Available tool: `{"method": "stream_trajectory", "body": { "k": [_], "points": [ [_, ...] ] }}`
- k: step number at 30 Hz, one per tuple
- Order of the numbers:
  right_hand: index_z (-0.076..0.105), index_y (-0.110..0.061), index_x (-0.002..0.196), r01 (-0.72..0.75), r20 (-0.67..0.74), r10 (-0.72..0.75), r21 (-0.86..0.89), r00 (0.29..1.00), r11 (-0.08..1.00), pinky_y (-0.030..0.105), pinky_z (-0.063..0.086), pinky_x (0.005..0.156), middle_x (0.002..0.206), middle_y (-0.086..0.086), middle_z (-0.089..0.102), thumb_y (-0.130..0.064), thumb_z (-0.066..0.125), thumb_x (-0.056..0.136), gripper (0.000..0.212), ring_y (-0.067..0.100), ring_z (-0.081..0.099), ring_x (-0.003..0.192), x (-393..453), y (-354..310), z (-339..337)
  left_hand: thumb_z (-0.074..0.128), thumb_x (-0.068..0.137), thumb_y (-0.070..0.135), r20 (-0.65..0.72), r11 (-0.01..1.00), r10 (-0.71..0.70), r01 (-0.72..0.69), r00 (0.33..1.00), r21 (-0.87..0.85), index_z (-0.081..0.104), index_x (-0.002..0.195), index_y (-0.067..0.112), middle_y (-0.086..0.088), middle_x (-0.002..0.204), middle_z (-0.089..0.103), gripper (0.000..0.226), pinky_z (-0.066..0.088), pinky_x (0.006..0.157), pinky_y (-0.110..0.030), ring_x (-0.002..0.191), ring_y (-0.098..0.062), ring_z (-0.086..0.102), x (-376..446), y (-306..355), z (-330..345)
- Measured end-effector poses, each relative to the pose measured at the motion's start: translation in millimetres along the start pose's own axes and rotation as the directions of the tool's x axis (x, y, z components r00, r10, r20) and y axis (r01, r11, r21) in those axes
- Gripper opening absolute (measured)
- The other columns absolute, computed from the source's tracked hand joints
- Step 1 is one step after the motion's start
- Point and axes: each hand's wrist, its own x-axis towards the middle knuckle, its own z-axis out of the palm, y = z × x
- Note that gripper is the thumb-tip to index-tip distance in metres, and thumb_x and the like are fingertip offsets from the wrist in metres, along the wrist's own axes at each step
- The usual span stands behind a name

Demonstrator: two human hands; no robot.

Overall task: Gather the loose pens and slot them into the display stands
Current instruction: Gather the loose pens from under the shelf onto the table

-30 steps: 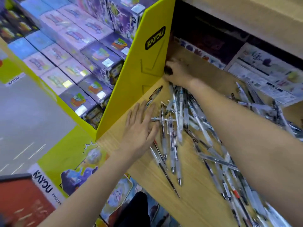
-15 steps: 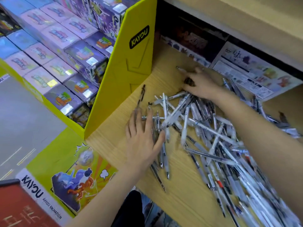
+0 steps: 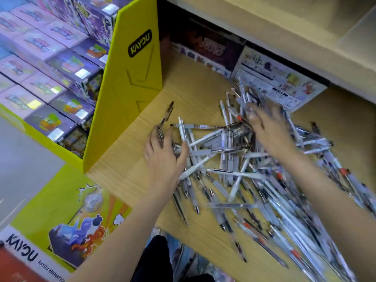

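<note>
Both hands worked a heap of loose pens (image 3: 234,159) spread from the centre to the lower right of a wooden shelf (image 3: 193,84).

We read "KAYOU" on the yellow divider panel (image 3: 126,94) left of centre, and "KAYOU" again, over "KAYOU ANIMATION", on the yellow display front (image 3: 61,192) at lower left. Purple boxes (image 3: 67,64) filled the tiered display at upper left; their labels were too blurred for us to read. Printed packs (image 3: 272,82) lay against the shelf's back edge, upper right. The left hand (image 3: 162,157) lay flat, fingers spread, pressing pens at the heap's left edge. The right hand (image 3: 268,129) was motion-blurred over the heap's top, fingers extended, and we could not tell whether it touched any pen.
</note>
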Motion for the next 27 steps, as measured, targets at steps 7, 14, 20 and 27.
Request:
{"method": "stream_trajectory", "body": {
  "k": [7,14,20,27],
  "points": [
    [0.02,-0.037,0.147,-0.163,0.206,0.161,-0.01,0.965,0.987,0.053,0.013,0.115,0.157,0.009,0.015,-0.069,0.028,0.089,0.067,0.036,0.015,0.142,79.2,8.0,-6.0,0.025,0.087,0.053,0.083,0.906,-0.066,0.095,0.994,-0.412,0.028,0.146,0.024,-0.001,0.154,0.022,0.066,0.012,0.112,-0.031,0.141,-0.014,0.015,0.0,-0.4,-18.3],
    [0.022,-0.032,0.148,0.124,0.312,-0.098,-0.066,0.945,0.99,0.049,0.009,0.115,0.158,0.006,0.009,-0.062,0.042,0.088,0.07,0.036,0.007,0.144,100.1,-24.1,-0.1,0.031,0.081,0.068,0.209,0.939,0.01,0.063,0.978,-0.337,0.012,0.148,0.036,0.009,0.158,-0.002,0.077,0.003,0.114,-0.037,0.143,-0.007,-0.004,-14.8,-7.1,-21.3],
    [0.026,-0.039,0.145,0.366,0.4,-0.302,-0.094,0.866,0.926,0.051,0.022,0.111,0.152,0.001,0.028,-0.066,0.029,0.085,0.066,0.034,0.025,0.137,69.4,-31.9,5.0,0.038,0.081,0.065,0.219,0.956,0.048,0.018,0.975,-0.293,0.013,0.15,0.03,0.009,0.157,-0.004,0.082,0.008,0.116,-0.041,0.142,-0.006,-0.005,-19.4,1.8,-13.8],
    [0.018,-0.027,0.149,0.341,0.182,-0.341,0.035,0.922,0.939,0.033,0.032,0.098,0.131,0.012,0.051,-0.045,0.034,0.098,0.056,0.029,0.045,0.124,30.5,-21.4,-10.5,0.042,0.078,0.068,0.217,0.966,0.077,-0.019,0.973,-0.259,0.012,0.15,0.028,0.008,0.157,-0.002,0.087,0.012,0.117,-0.045,0.143,-0.01,-0.002,-18.4,3.6,-10.9]
  ]
}}
